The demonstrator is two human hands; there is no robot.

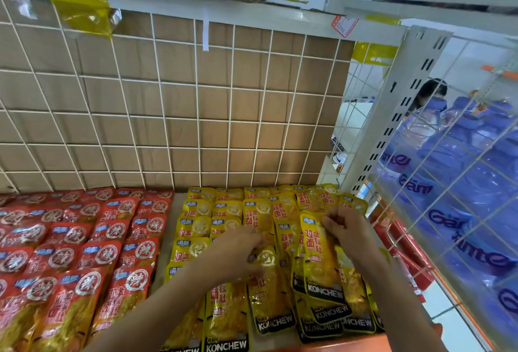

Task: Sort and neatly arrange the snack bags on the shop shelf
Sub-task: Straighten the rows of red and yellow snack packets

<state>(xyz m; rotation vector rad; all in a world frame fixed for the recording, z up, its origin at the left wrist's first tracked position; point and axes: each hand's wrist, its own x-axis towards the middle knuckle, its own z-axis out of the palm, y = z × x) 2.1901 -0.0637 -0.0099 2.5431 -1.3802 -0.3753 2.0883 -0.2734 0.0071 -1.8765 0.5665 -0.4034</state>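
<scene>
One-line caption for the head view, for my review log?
Both hands, left hand and right hand, straighten yellow snack bags beside rows of red snack bags on a wire-backed shelf.

Left hand [238,250] and right hand [347,228] outstretched, fingers curled.

A white wire grid [196,116] backed by brown cardboard [173,93] fills the view from nine to twelve o'clock. At two o'clock a white slotted upright [403,116] rises. At three o'clock, behind wire mesh [459,189], stand shrink-wrapped blue water bottles [459,172]. Yellow tape [81,6] clings at eleven o'clock.
</scene>
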